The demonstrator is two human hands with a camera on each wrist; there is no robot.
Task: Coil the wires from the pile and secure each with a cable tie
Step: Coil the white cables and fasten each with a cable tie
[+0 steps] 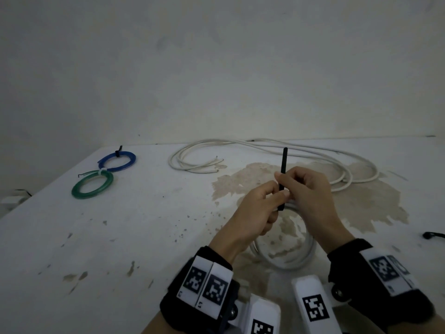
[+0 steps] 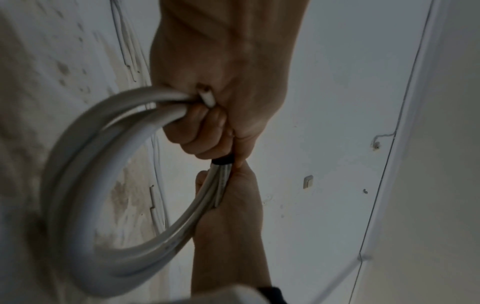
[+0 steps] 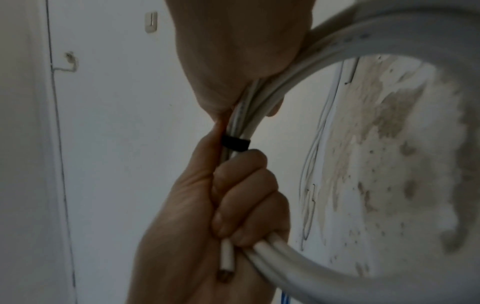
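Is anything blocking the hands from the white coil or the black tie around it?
Nothing visible: both the left hand and right hand already grip the white coil, with the black cable tie wrapped between them.

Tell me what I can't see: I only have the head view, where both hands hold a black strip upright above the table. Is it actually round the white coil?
Observer: Yes. The right wrist view shows the black cable tie looped round the bundled strands of the white coil.
Operator: Which hand carries the coil?
Observer: The left hand grips the strands in a fist right beside the tie. The right hand is on the tie's other side.
Operator: Any loose end?
Observer: One cut wire end sticks out of the left fist.
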